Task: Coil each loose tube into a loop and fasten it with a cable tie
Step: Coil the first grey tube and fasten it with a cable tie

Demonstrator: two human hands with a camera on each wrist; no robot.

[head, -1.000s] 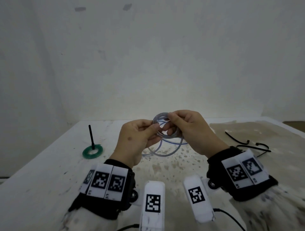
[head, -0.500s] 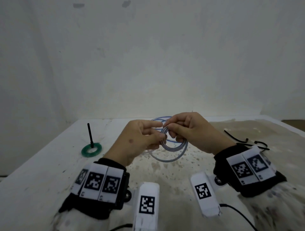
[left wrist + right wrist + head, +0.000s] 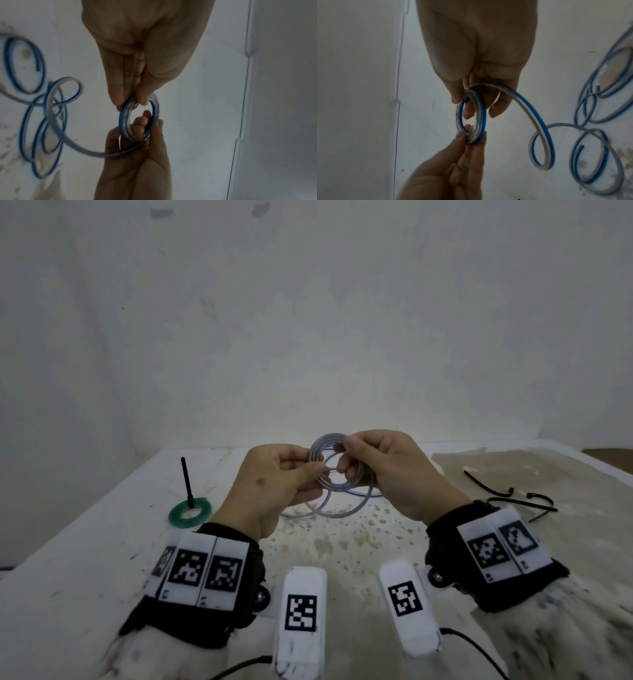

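Note:
A clear tube with a blue stripe is wound into a small coil held up above the table between both hands. My left hand pinches the coil's left side between thumb and fingers. My right hand pinches its upper right side, with fingers through the ring. The left wrist view shows the coil between my left hand above and my right hand below. In the right wrist view my right hand grips the coil from above and my left hand from below. A loose tail curls down onto the table.
More loose blue-striped tube lies in curls on the white table. A green coil with a black cable tie standing up from it sits at the left. Black cable ties lie on the brown patch at the right.
Both hands have kept hold of the coil. The right hand's pinch has shifted round to the coil's upper side, and the loose tail has swung with it.

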